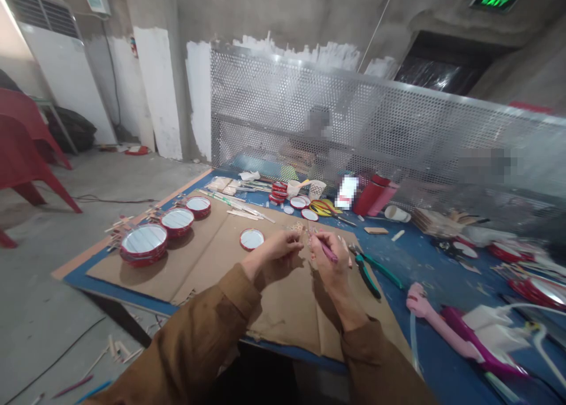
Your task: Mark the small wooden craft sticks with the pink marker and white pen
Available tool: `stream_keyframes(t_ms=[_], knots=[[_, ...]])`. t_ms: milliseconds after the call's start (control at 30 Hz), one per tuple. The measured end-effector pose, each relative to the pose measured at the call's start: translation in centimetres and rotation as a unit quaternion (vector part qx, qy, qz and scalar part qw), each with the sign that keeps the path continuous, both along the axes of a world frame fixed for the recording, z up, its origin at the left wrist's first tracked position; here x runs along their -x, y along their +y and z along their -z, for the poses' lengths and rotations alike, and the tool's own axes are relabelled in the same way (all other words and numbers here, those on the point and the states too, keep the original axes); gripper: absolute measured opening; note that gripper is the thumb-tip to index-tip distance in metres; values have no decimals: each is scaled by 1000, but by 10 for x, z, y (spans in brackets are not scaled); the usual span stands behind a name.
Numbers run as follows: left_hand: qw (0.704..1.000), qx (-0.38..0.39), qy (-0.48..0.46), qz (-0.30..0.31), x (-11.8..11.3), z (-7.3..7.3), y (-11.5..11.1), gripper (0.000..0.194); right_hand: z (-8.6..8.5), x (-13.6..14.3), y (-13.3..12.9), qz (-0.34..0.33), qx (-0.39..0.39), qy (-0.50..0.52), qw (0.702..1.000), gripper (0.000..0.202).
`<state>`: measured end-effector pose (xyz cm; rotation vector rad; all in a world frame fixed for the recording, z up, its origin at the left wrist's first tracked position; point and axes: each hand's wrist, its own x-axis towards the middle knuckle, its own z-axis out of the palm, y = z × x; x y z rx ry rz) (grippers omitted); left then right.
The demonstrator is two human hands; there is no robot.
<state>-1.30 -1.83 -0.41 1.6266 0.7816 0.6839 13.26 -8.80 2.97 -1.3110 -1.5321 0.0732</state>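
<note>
1. A grey concrete-walled room (274,10), patchily coated in white, framed the scene; a silver perforated-metal screen (265,86) stood behind the work, a red plastic chair (26,157) at far left.
2. The blue tabletop (424,257) carried a creased brown cardboard sheet (212,257).
3. Three round, red-sided, white-faced drum-like pieces (144,244) lined the sheet's left side.
4. The left hand (278,250) hung above the sheet, thumb and fingers drawn close together; whether they pinched anything could not be told.
5. Beside it, the right hand (333,270) pinched a slender purple pen-like tool (329,252) above the cardboard.
6. Teal-handled metal pliers (368,277) rested at the sheet's right edge; a red-rimmed white disc (252,239) lay near the left hand.
7. The step appeared to be fine fingertip work between both hands; the next move seemed to call for a steady left hand and small, controlled tool strokes.
</note>
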Motion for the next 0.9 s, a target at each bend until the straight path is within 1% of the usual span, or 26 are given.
stream_keyframes(t_ms=[133, 200, 367, 467, 567, 700, 833, 900], knots=[[1000, 7, -11, -4, 0, -2, -1, 31, 2, -3, 3, -23, 19, 41, 999, 27], [1000, 10, -22, -11, -1, -4, -2, 31, 5, -4, 5, -28, 30, 54, 998, 30], [999, 8, -31, -40, 0, -11, -3, 20, 14, -6, 14, -19, 38, 25, 999, 36], [999, 7, -21, -42, 2, -13, -2, 16, 19, -5, 19, -34, 58, 40, 997, 36], [999, 23, -15, -26, 2, -11, 0, 19, 20, -3, 22, -54, 66, 46, 995, 36], [998, 50, -31, 19, 0, -5, 2, 28, 17, -1, 21, -78, 56, 10, 995, 35], [992, 86, -73, 49, 0, 0, 2, 34, 18, -3, 21, -103, 73, -48, 991, 45], [990, 98, -89, 57, 1, 0, 1, 37, 20, -4, 24, -112, 74, -57, 989, 47]])
